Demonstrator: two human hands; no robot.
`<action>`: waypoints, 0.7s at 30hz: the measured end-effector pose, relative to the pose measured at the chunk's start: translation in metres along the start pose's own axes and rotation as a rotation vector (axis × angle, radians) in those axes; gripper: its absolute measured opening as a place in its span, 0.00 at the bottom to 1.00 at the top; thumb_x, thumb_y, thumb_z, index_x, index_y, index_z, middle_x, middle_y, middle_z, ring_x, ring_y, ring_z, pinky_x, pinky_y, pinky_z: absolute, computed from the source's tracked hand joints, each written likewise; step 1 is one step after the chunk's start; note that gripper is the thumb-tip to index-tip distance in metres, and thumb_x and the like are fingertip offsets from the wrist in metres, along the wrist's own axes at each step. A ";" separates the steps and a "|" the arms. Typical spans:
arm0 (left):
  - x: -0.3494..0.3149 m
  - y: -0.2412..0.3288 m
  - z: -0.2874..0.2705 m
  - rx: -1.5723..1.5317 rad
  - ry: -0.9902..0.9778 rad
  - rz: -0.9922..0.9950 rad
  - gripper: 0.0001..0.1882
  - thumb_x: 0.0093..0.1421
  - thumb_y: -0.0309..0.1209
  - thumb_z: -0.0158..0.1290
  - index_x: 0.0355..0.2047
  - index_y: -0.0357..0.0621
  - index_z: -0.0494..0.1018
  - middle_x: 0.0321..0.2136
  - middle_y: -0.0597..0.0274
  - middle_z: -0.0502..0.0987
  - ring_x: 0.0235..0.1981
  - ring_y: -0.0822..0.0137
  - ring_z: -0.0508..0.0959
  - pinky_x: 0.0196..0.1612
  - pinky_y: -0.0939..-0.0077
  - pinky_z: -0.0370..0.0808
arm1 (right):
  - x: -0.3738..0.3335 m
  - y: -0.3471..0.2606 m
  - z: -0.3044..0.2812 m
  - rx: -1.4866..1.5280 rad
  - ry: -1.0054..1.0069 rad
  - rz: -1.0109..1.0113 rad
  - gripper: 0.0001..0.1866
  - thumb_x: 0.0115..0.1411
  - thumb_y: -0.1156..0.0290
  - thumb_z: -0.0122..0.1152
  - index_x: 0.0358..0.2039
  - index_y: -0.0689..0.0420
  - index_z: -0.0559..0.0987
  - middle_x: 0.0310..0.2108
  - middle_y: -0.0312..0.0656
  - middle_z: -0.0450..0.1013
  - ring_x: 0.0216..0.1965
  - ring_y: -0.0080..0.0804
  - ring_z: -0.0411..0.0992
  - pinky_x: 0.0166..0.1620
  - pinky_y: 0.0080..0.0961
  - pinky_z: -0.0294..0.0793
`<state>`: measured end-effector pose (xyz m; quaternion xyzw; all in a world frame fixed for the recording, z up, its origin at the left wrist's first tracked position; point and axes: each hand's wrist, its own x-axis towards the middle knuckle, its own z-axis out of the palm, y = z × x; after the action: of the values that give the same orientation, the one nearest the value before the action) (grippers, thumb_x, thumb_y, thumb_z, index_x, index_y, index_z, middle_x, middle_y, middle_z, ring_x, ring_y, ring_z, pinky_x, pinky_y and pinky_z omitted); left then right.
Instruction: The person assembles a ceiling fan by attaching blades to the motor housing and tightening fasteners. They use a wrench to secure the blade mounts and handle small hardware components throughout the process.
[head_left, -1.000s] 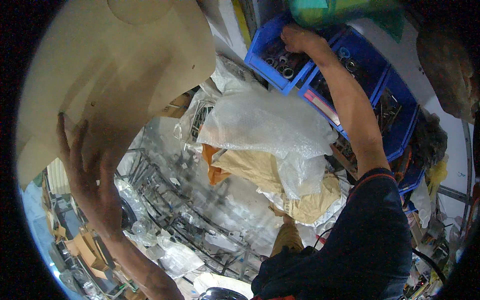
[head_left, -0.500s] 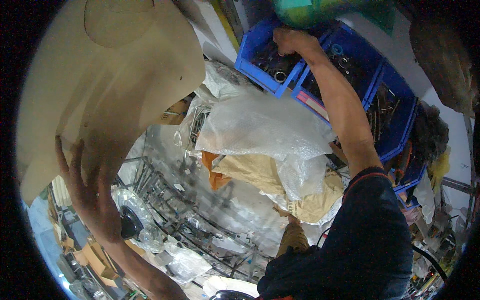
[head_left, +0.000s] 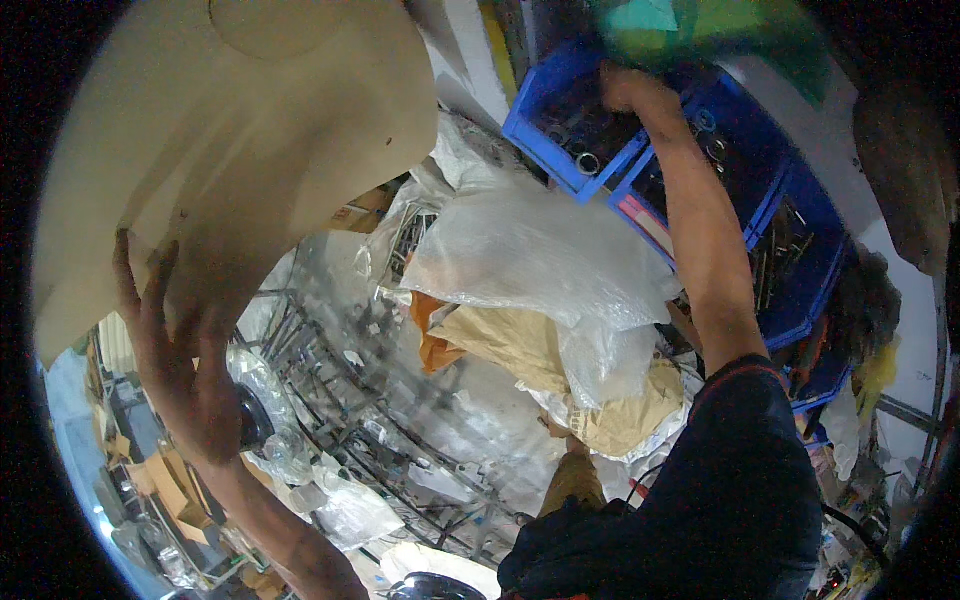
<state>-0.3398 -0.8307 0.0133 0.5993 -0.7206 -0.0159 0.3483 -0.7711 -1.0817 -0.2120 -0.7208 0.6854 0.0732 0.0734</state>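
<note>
Left hand (head_left: pixel 190 375) open, fingers long and spread, fingertips at the face of a large beige panel (head_left: pixel 310 110): smooth, matte, round-edged, with small dark spots and a thin curved line near its top. Finger shadows run up the panel from the tips. Right hand (head_left: pixel 640 92) is down inside the leftmost of the blue bins (head_left: pixel 545 150), which are hard plastic and straight-walled; fingers look bent, but blur and shade are heavy there, so I cannot tell whether they grip anything. In that bin, near the front lip, a shiny metal ring (head_left: pixel 587 173) lies among small dark parts. Right forearm crosses the middle bin (head_left: pixel 625 188), where further round pieces sit. Right bin (head_left: pixel 815 300) holds thin rods (head_left: pixel 770 265). Nearer the wearer: dimpled, translucent bubble wrap (head_left: pixel 530 240) draped over creased brown paper (head_left: pixel 510 340), with a folded orange piece (head_left: pixel 430 340) at its left edge. Dark, slender bars (head_left: pixel 340 400) at lower left.
</note>
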 end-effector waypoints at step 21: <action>-0.004 0.001 -0.008 0.083 -0.009 -0.011 0.28 0.61 0.22 0.58 0.63 0.42 0.70 0.74 0.59 0.55 0.68 0.54 0.68 0.63 0.54 0.75 | -0.004 -0.014 -0.011 -0.202 0.073 0.009 0.21 0.63 0.67 0.54 0.56 0.57 0.80 0.64 0.51 0.70 0.64 0.58 0.69 0.68 0.55 0.64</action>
<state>-0.3366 -0.8243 0.0179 0.6170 -0.7191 0.0095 0.3195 -0.7569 -1.0792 -0.2001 -0.7235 0.6801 0.1158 -0.0249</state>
